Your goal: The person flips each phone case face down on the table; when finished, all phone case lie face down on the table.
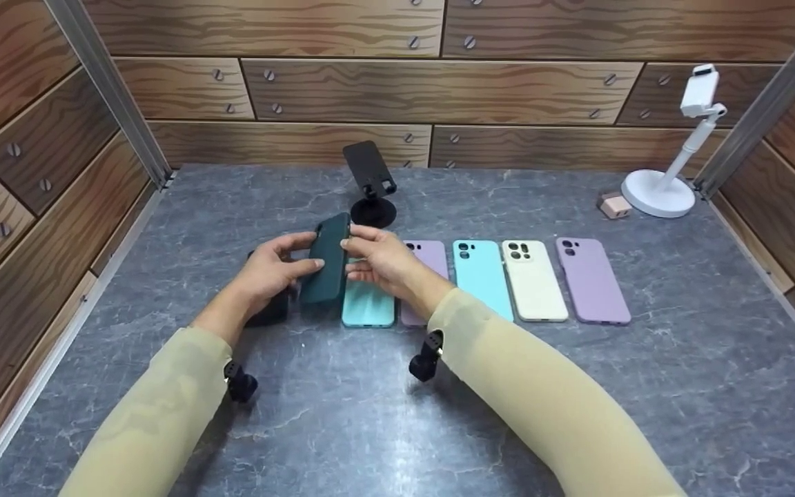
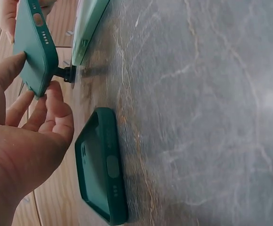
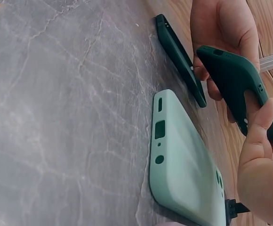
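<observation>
A dark green phone case [image 1: 326, 268] is held up, tilted, between both hands. My left hand [image 1: 268, 268] grips it with the thumb on its back and the fingers at its far edge. My right hand [image 1: 392, 261] pinches its right side near the upper end. Under the left forearm and hand lies a second dark green case [image 2: 112, 188], hollow side up, mostly hidden in the head view. A turquoise case [image 1: 368, 304] lies face down below the held one. Beside it, partly behind the right hand, is a purple case [image 1: 430, 257].
Further right in the row lie another turquoise case [image 1: 482, 273], a cream case [image 1: 535, 283] and another purple case [image 1: 594, 283]. A black phone stand [image 1: 370, 172] is behind the hands. At the back right stand a white stand [image 1: 658, 197] and a small pink block [image 1: 615, 206].
</observation>
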A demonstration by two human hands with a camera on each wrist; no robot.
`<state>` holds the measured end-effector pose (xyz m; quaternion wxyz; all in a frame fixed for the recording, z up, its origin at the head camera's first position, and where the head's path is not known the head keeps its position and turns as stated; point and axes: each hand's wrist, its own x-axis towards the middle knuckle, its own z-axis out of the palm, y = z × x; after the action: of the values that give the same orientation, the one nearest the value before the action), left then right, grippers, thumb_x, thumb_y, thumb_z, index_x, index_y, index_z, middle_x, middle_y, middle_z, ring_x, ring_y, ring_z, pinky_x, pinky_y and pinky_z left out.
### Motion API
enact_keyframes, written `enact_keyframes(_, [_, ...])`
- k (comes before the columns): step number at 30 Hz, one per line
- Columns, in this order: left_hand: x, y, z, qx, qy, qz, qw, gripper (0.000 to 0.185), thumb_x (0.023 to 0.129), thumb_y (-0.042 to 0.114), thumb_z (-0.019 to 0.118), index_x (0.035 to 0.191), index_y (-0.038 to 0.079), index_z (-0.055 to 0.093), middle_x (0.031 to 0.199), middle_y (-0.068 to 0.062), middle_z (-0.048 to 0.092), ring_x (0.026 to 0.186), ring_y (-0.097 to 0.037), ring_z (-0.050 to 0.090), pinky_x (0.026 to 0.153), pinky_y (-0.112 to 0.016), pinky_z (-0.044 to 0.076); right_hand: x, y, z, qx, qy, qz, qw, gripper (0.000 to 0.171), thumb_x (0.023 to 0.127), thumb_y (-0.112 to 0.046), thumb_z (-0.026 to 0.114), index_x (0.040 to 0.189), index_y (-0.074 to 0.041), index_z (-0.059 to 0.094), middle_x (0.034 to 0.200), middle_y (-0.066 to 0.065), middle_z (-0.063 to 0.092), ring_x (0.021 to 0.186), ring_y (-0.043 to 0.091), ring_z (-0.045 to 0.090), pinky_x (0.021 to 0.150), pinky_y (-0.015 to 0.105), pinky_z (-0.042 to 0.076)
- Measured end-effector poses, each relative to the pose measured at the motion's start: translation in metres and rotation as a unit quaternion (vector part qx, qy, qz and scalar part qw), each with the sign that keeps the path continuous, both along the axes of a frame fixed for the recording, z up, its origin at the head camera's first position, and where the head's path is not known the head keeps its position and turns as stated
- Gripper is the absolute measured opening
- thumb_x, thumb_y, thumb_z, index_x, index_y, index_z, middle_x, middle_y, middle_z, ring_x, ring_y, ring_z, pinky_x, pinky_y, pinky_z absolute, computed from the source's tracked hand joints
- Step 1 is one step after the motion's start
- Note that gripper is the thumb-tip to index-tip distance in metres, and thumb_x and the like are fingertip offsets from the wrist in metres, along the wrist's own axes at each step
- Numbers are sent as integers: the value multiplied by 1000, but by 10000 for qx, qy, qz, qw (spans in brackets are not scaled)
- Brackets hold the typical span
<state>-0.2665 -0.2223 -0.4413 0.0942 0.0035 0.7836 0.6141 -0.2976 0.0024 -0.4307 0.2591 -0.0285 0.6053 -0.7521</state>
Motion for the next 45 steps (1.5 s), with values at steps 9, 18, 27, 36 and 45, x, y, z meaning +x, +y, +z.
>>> enact_keyframes(9, [-2, -2, -4, 54, 309, 534, 9981, 54, 97, 10, 78, 149, 11, 62, 146, -12, 59, 93, -19, 57, 74, -31, 54, 2, 1, -4, 695, 555, -258, 9957, 41, 103, -11, 72, 144, -10, 67, 104, 8, 77, 74, 16, 73, 62, 24, 55])
enact_keyframes(18, [-1, -9, -11, -418, 582, 627, 9955, 55, 97, 10, 79, 150, 11, 62, 143, -16, 61, 111, -26, 61, 79, -25, 54, 3, -8, -14, 1643, 1447, -421, 9748, 53, 97, -5, 78, 148, -6, 62, 95, 9, 78, 73, 18, 74, 61, 26, 55])
enact_keyframes(27, [3, -15, -20, -804, 768, 547, 9923, 55, 97, 9, 79, 149, 9, 62, 143, -19, 62, 118, -34, 65, 90, -30, 55, 7, -14, -24, 2613, 2201, -286, 9394, 57, 95, -7, 82, 148, -5, 61, 101, 3, 79, 98, 15, 73, 87, 30, 58])
enact_keyframes(36, [4, -15, -25, -942, 685, 529, 9918, 57, 97, 10, 79, 151, 12, 61, 141, -16, 63, 106, -27, 62, 82, -29, 53, 9, -12, -27, 2945, 2334, 22, 9267, 65, 96, -13, 82, 154, -9, 56, 108, 1, 77, 104, 15, 70, 95, 32, 56])
enact_keyframes(45, [1, -15, -26, -1026, 679, 442, 9914, 56, 97, 11, 78, 151, 11, 61, 142, -16, 63, 98, -24, 57, 78, -28, 50, 8, -9, -28, 3192, 2452, 146, 9153, 69, 95, -15, 83, 157, -10, 53, 117, 2, 73, 104, 15, 67, 92, 31, 55])
